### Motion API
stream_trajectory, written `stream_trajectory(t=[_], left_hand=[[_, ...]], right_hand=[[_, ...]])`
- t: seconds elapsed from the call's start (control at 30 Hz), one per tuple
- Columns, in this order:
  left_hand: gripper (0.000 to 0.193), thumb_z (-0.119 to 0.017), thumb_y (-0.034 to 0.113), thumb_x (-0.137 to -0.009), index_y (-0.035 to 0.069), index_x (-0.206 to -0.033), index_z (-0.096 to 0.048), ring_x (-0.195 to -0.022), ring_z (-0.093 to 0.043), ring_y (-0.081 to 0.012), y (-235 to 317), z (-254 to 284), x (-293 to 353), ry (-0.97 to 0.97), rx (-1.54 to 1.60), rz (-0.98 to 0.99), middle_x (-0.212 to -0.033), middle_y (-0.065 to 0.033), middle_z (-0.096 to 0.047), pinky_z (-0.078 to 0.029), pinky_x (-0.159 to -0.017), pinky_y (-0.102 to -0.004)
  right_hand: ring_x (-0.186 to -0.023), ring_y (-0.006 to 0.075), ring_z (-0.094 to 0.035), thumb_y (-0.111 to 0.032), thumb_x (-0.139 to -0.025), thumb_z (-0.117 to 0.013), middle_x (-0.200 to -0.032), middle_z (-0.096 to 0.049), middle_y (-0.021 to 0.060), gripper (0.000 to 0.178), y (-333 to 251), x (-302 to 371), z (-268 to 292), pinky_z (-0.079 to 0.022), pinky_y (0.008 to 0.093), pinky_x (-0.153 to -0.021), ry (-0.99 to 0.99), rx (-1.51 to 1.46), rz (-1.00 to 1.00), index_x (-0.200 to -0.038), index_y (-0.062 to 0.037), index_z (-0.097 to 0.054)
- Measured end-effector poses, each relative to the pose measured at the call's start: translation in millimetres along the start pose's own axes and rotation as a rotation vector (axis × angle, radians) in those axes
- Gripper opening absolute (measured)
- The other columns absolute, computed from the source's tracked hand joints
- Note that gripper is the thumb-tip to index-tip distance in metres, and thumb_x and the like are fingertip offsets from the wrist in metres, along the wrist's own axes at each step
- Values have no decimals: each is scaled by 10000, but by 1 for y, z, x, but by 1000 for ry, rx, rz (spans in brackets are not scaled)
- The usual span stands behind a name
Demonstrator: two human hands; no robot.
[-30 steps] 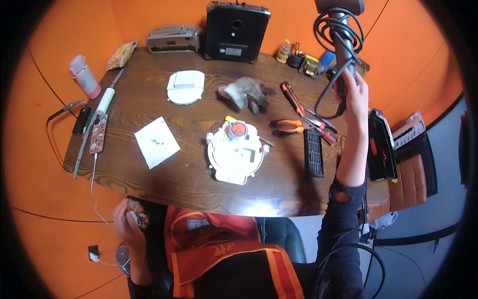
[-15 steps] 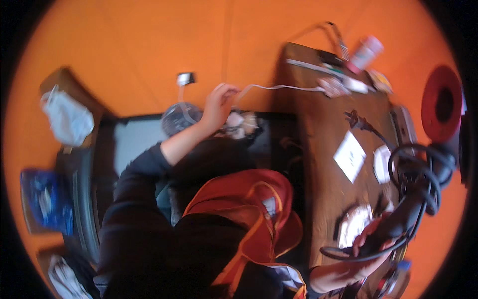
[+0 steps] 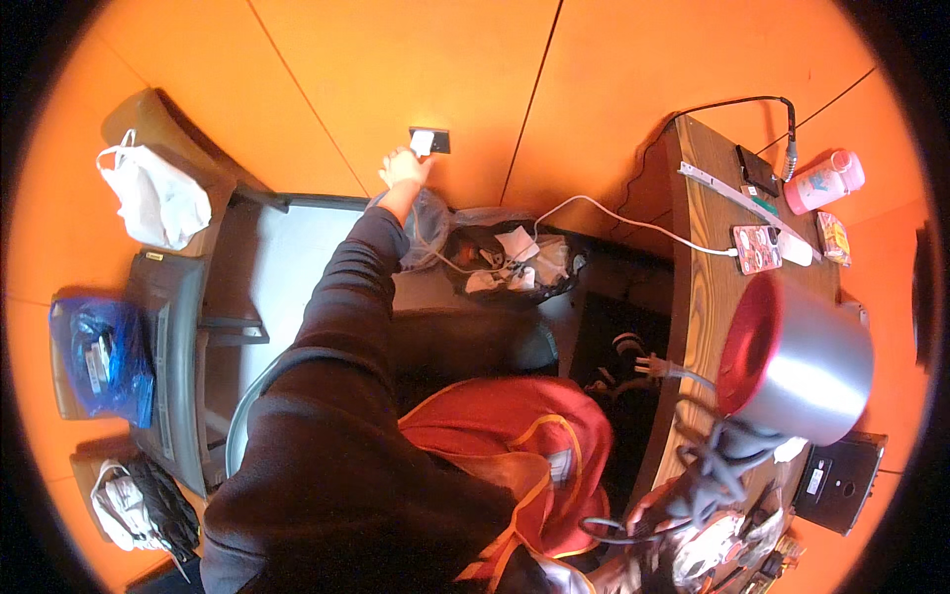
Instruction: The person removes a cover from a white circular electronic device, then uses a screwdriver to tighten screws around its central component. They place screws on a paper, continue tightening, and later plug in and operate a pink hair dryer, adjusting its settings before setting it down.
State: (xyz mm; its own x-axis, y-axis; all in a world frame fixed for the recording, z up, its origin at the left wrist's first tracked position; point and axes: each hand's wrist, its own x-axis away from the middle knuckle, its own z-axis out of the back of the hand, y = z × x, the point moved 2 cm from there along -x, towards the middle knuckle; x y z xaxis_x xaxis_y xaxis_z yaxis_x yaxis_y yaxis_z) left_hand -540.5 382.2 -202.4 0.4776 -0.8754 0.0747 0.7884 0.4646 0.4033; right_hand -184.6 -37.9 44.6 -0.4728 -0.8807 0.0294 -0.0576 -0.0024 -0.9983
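My left hand (image 3: 403,168) reaches out to the orange wall, fingers apart. Its fingertips are at the lower edge of a white charger (image 3: 423,143), which sits in a dark wall socket (image 3: 441,142). At the lower right, my right hand (image 3: 650,512) grips a hair dryer (image 3: 817,374) with a silver barrel and a red-rimmed end. Loops of its dark cord (image 3: 714,457) hide part of that blurred hand. The two-pin plug (image 3: 651,367) dangles off the desk's left edge. From the charger a white cable runs past a trash bag to a patterned phone (image 3: 758,248).
A wooden desk (image 3: 714,297) on the right carries a ruler (image 3: 727,190), a pink bottle (image 3: 826,182) and a black box (image 3: 839,480). A black trash bag (image 3: 569,282) sits by the wall. Chairs at left hold a white bag (image 3: 153,193) and a blue bag (image 3: 104,356).
My left hand has gone from the white cable up to the charger at the socket. The hair dryer has come up and its barrel has turned. The view has shifted.
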Motion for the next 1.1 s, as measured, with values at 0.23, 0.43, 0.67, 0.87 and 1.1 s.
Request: stream_trajectory(t=[0.23,0.43,0.67,0.87,1.1], left_hand=[[780,-653,586,-685,75,-1247,-474,-1259,-373,-273,25,-19,-43,-164,-166,80,-1281,-86,-508,-206,-1015,-608],[624,-575,526,-772,69,-1186,-476,-1177,-471,-302,14,-42,-68,-104,-134,177,-1207,-144,-556,-266,-969,-603],[529,-519,462,-813,42,-1133,-483,-974,-595,-380,-26,-41,-10,-151,-33,99,-1038,-173,-631,-437,-835,-496],[283,-565,133,-886,17,-1123,-461,-891,-565,-211,44,16,62,30,681,-506,-963,-113,-580,-444,-789,-328],[490,-591,208,-853,-21,-1245,-408,-1039,-502,-178,270,134,219,-1006,1175,-1257,-1177,-122,-494,-411,-863,-291]], right_hand=[[-604,137,-502,-358,-737,-692,-788,-524,97,634,41,-7,0,-387,232,-435,-25,86,-182,-1143,31,-399],[-677,136,-516,-335,-731,-692,-834,-544,95,619,54,-21,0,-408,237,-501,-75,118,-260,-1144,38,-422],[-761,134,-532,-308,-723,-692,-888,-568,92,602,52,-32,9,-433,243,-579,-204,116,-311,-1146,46,-450],[-834,132,-546,-284,-717,-692,-934,-588,90,589,54,-22,22,-455,249,-645,-438,13,-316,-1147,53,-473],[-919,131,-562,-257,-709,-692,-987,-612,87,576,51,27,34,-480,255,-723,-428,-159,-257,-1149,61,-501]])
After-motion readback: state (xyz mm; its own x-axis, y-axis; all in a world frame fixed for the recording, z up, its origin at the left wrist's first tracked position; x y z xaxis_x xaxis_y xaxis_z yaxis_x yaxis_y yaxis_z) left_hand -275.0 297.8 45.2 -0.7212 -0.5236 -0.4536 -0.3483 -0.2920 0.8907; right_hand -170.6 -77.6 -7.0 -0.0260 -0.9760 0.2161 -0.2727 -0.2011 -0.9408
